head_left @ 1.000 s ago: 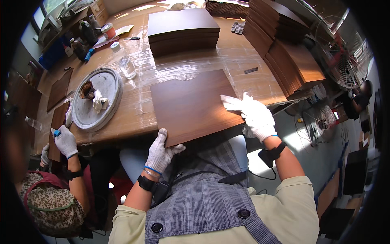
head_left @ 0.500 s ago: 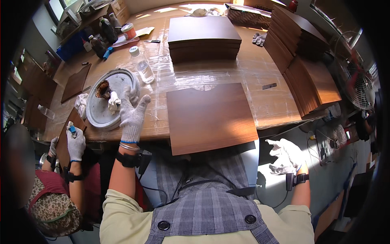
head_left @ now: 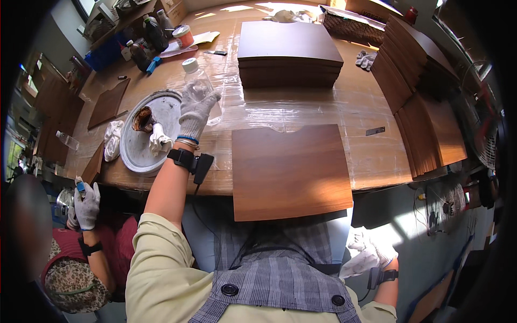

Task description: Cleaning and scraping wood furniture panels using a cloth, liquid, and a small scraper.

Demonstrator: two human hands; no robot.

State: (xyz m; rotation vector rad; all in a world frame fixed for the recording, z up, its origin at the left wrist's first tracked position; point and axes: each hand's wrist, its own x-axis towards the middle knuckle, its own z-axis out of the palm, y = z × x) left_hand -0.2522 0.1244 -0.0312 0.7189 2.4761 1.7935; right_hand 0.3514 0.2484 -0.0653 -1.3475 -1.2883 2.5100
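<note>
Left grip point(head_left: 197, 109) nearer bottle point(head_left: 194, 74), loosely spread

A: Describe the left arm point(head_left: 163, 198).
B: Extends forward, sleeved above and bare below, slanting inward toward the hand.
A: And the left hand point(head_left: 197, 110)?
B: Reaches ahead, gloved, back uppermost, thumb spread to the right; conceals degree of finger closure.
A: Locate the right hand point(head_left: 383, 252).
B: Sits low at the right, gloved, fingers bent, ahead of a bare right forearm point(head_left: 385, 293).

1. Left hand point(head_left: 198, 107) hides part of the bottle point(head_left: 197, 76); its grip is unclear.
2. Right hand point(head_left: 383, 252) and white cloth point(head_left: 357, 255) blend, their border indistinct.
3. Co-worker's head point(head_left: 28, 226) is blurred.
4. Fan point(head_left: 488, 144) is cut off.
</note>
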